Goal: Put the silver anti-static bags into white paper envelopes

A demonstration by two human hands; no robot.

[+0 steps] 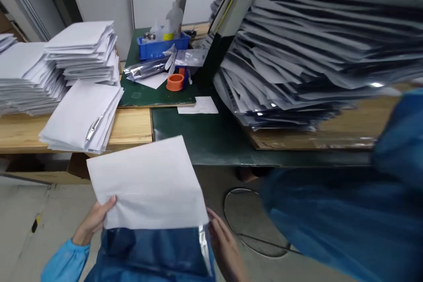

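In front of me I hold a white sheet [148, 185] lying over a shiny bag [204, 246] with a silvery edge. Much of the bag looks dark blue, and I cannot tell how far the sheet reaches into it. My left hand [94, 221] pinches the sheet's left edge, thumb on top and fingers hidden underneath. At the right edge, the fingers of my right hand [225, 243] are close together against the sheet and bag, partly hidden behind them. A loose pile of white packets [82, 114], one with a silvery edge showing, lies on the wooden table beyond my left hand.
Taller white stacks [82, 53] stand behind that pile. A blue bin [163, 47] with bottles and an orange tape ring [175, 82] sit on the green tabletop [178, 134]. Large stacks of shiny bags [307, 48] rise at right. Another person's blue garment [330, 224] fills the lower right; a cable [228, 194] lies on the floor.
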